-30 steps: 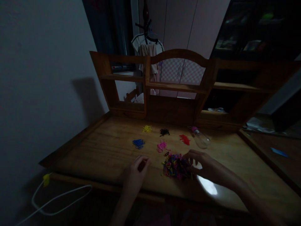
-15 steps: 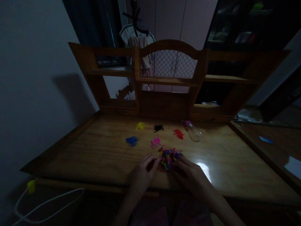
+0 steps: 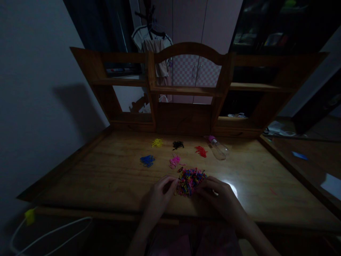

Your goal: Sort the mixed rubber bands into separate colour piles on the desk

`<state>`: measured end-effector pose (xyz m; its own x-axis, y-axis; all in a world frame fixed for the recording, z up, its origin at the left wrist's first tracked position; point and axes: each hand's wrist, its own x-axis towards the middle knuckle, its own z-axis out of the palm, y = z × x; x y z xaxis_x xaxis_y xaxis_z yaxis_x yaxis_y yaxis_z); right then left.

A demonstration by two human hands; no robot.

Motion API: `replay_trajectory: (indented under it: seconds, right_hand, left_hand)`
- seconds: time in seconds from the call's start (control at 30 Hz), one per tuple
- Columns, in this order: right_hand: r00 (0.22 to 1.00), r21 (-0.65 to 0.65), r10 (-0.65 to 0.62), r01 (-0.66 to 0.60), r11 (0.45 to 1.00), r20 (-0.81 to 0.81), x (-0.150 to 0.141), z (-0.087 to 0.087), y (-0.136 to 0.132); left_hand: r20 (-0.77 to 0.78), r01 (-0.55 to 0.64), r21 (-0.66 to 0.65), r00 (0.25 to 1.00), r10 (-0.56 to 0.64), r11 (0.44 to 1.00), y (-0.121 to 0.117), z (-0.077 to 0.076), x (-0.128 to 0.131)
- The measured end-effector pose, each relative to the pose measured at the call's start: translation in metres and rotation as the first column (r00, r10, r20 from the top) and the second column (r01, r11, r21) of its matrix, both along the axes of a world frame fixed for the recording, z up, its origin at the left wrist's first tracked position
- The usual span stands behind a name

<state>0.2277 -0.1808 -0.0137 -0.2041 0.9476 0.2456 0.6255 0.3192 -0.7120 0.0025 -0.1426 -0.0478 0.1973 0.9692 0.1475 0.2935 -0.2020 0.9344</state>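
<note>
A mixed heap of small coloured clip-like pieces (image 3: 190, 183) lies near the desk's front edge, between my hands. At its left side is my left hand (image 3: 161, 193), thumb and forefinger pinched together at the heap's edge; what they hold is too small to make out. My right hand (image 3: 218, 195) rests against the heap's right side with fingers curled in, and their tips are partly hidden. Beyond the heap lie sorted piles of such pieces: pink (image 3: 174, 161), blue (image 3: 147, 160), yellow (image 3: 157, 143), black (image 3: 178, 145) and red (image 3: 201, 151).
A clear bulb-shaped bottle (image 3: 220, 151) with a pink cap lies on its side behind the right hand. The wooden desk (image 3: 106, 177) has a shelf unit (image 3: 186, 91) along its back. At lower left a white cord (image 3: 53, 231) hangs by the front edge.
The right hand has shifted slightly right, uncovering more of the heap. The left hand stays at the heap's left edge. The whole view has moved a little.
</note>
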Motion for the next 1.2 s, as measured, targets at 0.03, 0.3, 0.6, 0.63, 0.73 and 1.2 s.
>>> replay_trajectory:
  seconds: [0.03,0.3,0.6,0.63,0.73,1.2]
  right_hand:
    - [1.000,0.001,-0.002,0.002,1.000,-0.022,0.001,0.001,0.000]
    - [0.961,-0.144,-0.138,0.105,0.984,-0.240,0.009,0.000,0.010]
    - [0.714,-0.454,-0.298,-0.032,0.890,-0.633,0.007,0.000,0.024]
    - [0.719,-0.452,-0.293,-0.033,0.892,-0.630,0.008,0.001,0.025]
    - [0.783,-0.401,-0.243,-0.010,0.916,-0.573,0.006,0.006,0.034]
    - [0.988,0.003,0.112,-0.113,0.994,0.103,-0.041,0.014,0.143]
  left_hand:
    - [0.001,0.005,-0.003,1.000,-0.005,1.000,0.000,0.000,0.000]
    - [-0.009,0.011,-0.024,1.000,-0.011,1.000,-0.002,0.003,-0.001]
    - [-0.034,0.006,-0.023,0.999,-0.006,1.000,-0.002,0.004,0.000]
    - [-0.031,0.008,-0.023,0.999,-0.009,1.000,-0.002,0.004,0.000]
    - [-0.025,0.010,-0.014,1.000,-0.010,1.000,-0.001,0.006,0.000]
    - [-0.004,0.011,0.016,1.000,-0.011,1.000,-0.001,0.010,0.001]
